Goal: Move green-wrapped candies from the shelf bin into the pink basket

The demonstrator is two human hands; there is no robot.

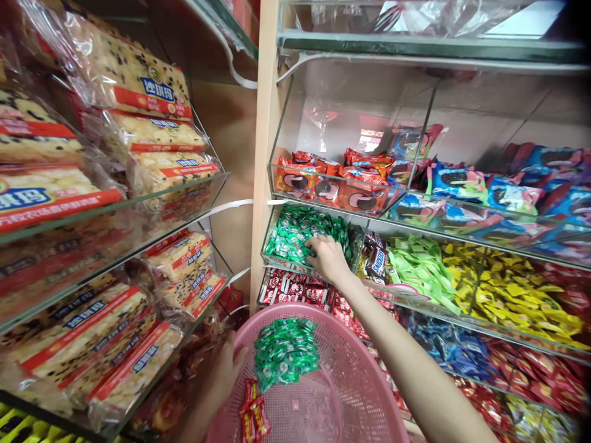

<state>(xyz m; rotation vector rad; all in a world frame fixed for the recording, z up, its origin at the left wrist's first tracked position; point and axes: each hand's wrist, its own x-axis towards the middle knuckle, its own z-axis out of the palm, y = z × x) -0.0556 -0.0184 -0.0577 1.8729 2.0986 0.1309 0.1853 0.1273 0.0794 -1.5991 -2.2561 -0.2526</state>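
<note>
Packaged pastries (152, 86), clear-wrapped with red bands: stacked on the left shelves, some tilted; an elbow brushing their edges could have dislodged one. Left hand (220, 372): blurred, at the near-left rim of the pink basket (318, 403), thumb over the edge; firmness of hold could not be told. A weak hold could have let the basket tip or swing into the shelf edge. Red packets (253, 409): few, inside the basket at left. Green packets (286, 354): heaped inside, beyond the red; a tilt could have slid them together and mixed the two kinds. Green-wrapped sweets (307, 231): loose in a shelf compartment above the basket. Right hand (329, 257): over its clear front panel (289, 263), fingers bent at the sweets; whether any were gripped could not be told. Overfilling the fingers, or catching the panel, could have dropped sweets outside the rim. Snickers bars (377, 263): next compartment, easily knocked by a wide wrist.
</note>
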